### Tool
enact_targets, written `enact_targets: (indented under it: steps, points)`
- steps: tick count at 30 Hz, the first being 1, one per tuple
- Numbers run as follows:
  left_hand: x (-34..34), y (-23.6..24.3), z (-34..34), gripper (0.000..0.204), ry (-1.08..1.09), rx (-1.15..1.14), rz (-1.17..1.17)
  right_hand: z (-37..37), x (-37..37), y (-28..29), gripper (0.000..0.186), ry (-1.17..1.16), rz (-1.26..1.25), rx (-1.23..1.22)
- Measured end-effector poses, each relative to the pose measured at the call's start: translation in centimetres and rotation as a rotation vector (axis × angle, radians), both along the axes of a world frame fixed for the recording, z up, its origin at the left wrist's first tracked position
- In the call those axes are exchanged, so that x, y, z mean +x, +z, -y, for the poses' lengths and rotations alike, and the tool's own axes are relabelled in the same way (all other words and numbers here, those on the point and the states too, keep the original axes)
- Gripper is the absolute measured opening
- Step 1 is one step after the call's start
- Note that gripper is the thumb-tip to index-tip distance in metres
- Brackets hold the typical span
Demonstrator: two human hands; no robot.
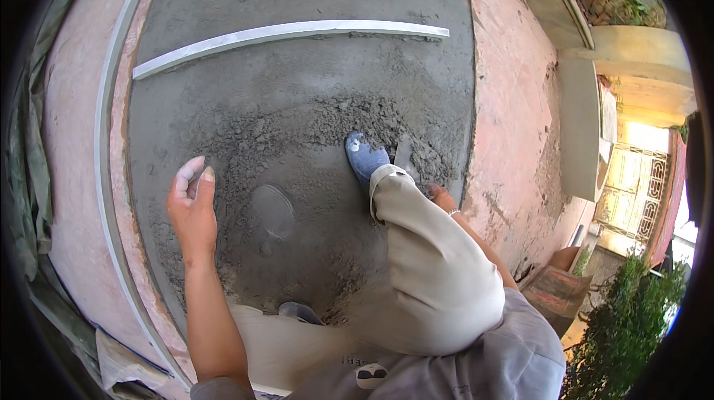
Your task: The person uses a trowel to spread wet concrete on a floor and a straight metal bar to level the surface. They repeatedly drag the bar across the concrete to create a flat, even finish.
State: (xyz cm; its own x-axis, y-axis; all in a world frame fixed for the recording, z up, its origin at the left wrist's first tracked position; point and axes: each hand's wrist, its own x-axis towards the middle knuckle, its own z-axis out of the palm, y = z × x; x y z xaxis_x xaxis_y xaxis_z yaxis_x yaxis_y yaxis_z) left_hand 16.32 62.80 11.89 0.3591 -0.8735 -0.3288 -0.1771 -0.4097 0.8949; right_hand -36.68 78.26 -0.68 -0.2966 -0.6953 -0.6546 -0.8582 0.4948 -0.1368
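My left hand (pixel 193 195) is raised over the mortar at the left, fingers loosely curled and slightly apart with nothing in them. My right hand (pixel 439 196), partly hidden behind my knee, grips a trowel whose grey blade (pixel 403 151) lies in rough, crumbly mortar beside my blue boot (pixel 364 156). Around me the wet grey mortar (pixel 297 72) is smoother toward the far end, with a round footprint-like mark (pixel 271 209) between my hands. My bent knee in beige trousers covers part of the right side.
A long pale straightedge (pixel 290 34) lies across the smoother mortar. Another long bar (pixel 105 139) runs along the left, beside a dark tarp (pixel 33 177). Pink floor (pixel 509 125) borders the right, with concrete ledges, plants (pixel 625 325) and a gate (pixel 632 192) beyond.
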Motion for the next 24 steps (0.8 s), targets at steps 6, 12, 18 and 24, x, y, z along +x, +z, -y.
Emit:
enact_targets:
  steps: [6,12,18,24]
  points:
    - [-2.5,0.7,-2.1,0.033,-0.205,0.042,-0.056,-1.5,3.7,-4.5,0.053,0.015,-0.145,0.152]
    - [-7.3,2.2,-2.7,0.029,-0.391,-0.097,-0.339,-2.8,6.0,0.7,0.043,-0.030,-0.170,-0.148]
    - [-12.8,4.1,-5.0,0.028,-0.576,-0.210,-0.357,-6.0,6.3,8.4,0.036,-0.200,-0.355,-0.059]
    - [-14.5,4.0,-6.2,0.032,-0.707,-0.238,-0.162,-10.0,2.6,18.8,0.037,-0.172,-0.468,-0.205]
